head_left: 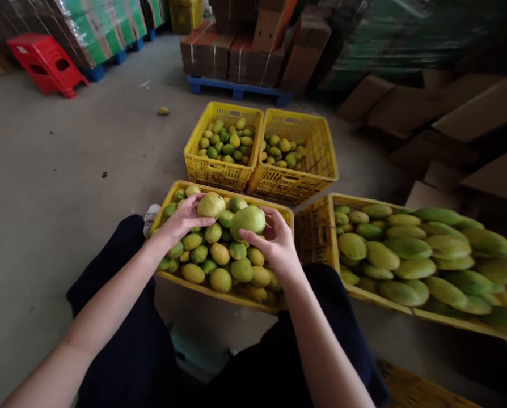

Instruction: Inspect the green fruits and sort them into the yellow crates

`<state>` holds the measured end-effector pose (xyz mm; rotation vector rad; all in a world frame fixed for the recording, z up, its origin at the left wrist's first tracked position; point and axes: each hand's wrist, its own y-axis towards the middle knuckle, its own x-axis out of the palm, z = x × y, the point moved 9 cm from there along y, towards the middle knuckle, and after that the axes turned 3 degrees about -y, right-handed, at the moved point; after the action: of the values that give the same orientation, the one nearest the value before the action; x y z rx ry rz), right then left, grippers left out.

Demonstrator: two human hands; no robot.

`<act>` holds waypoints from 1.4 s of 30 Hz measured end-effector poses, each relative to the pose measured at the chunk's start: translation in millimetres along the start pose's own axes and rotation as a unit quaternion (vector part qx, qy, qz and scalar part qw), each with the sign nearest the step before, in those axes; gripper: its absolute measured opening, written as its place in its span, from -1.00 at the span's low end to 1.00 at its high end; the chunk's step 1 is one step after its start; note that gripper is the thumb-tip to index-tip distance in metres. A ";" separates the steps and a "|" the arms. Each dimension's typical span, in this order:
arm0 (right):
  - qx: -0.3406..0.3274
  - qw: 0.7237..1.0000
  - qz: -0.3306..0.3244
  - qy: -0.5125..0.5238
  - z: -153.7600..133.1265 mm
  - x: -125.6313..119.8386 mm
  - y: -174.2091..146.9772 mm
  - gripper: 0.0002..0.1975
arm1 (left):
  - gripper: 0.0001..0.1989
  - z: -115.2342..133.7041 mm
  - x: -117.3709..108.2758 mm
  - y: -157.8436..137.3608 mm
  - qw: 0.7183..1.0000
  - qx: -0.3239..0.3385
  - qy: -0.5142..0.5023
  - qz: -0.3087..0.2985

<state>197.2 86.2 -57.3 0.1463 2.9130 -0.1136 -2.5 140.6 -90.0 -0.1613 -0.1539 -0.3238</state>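
Observation:
My left hand (191, 213) is closed around a yellow-green, lemon-like fruit (211, 205), thumb below and fingers behind it. In my right hand (274, 237) is a larger, greener fruit (248, 222), gripped with the thumb across its near side. Both hands are above a yellow plastic crate (219, 292) between my legs. Many similar green and yellow fruits (220, 254) fill that crate almost to its rim. The two held fruits are close together but apart.
Beyond stand two yellow crates (223, 170) (294, 180) partly filled with fruit. At right, another crate (334, 238) is heaped with fruit. One loose fruit (163, 111) lies on the floor. Farther back are a red stool (45, 62), a blue pallet (239, 90) of cartons, and cardboard pieces (419, 107).

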 end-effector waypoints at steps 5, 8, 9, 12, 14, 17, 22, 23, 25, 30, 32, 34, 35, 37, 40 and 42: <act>0.011 0.988 0.011 0.153 -0.7 11.0 1.7 -0.51 | -0.40 13.0 16.2 -5.5 0.998 0.046 0.040 -0.016; 0.008 0.985 -0.007 0.174 -0.9 16.0 3.3 -0.51 | -0.46 14.2 15.9 -6.5 0.994 0.028 0.101 -0.004; 0.009 0.984 -0.016 0.178 -0.7 18.0 3.7 -0.51 | -0.46 12.9 15.3 -6.8 0.994 0.015 0.106 -0.003; 0.009 0.981 -0.038 0.191 0.0 24.2 3.6 -0.46 | -0.40 13.2 18.2 -7.8 0.997 0.018 0.063 -0.026; 0.007 0.983 -0.036 0.178 1.6 26.6 2.4 -0.41 | -0.34 16.3 21.2 -8.3 0.997 0.050 0.020 -0.048; -0.009 0.993 -0.008 0.113 2.6 25.3 -0.3 -0.34 | -0.29 16.3 17.6 -6.8 0.996 0.078 -0.022 -0.045; -0.105 0.993 0.044 0.031 -13.8 19.2 -5.1 -0.32 | -0.22 16.4 6.0 -4.5 0.995 0.102 -0.002 -0.019; -0.124 0.990 0.053 0.030 -18.2 18.1 -6.1 -0.33 | -0.21 18.0 4.9 -5.1 0.994 0.110 0.006 -0.017; -0.156 0.985 0.068 0.030 -26.1 16.5 -8.2 -0.38 | -0.21 20.5 4.7 -6.8 0.993 0.119 0.022 -0.016; -0.193 0.977 0.092 -0.014 -34.3 15.9 -11.9 -0.48 | -0.24 24.8 10.3 -10.3 0.990 0.134 0.034 -0.022; -0.188 0.977 0.097 -0.034 -31.7 16.1 -11.4 -0.47 | -0.27 27.3 11.1 -11.3 0.989 0.144 0.028 -0.019; -0.194 0.976 0.098 -0.023 -31.1 15.4 -11.5 -0.47 | -0.29 29.5 11.3 -12.1 0.988 0.148 0.029 -0.017; -0.199 0.975 0.097 -0.010 -31.8 14.8 -11.7 -0.48 | -0.29 29.9 11.1 -12.2 0.989 0.144 0.031 -0.017; -0.194 0.977 0.084 0.012 -33.5 14.6 -11.4 -0.48 | -0.26 29.1 9.8 -11.4 0.992 0.122 0.031 -0.019; -0.150 0.987 0.040 0.036 -33.4 18.4 -8.5 -0.45 | -0.20 24.3 4.1 -7.8 0.997 0.080 0.000 -0.009; -0.103 0.992 0.008 0.074 -29.1 22.3 -5.8 -0.41 | -0.20 15.0 -0.3 -3.8 0.999 0.037 -0.035 0.010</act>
<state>168.6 85.0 -33.6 0.1494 3.0456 0.2082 -5.9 139.8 -74.9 -0.1005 -0.2338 -0.2918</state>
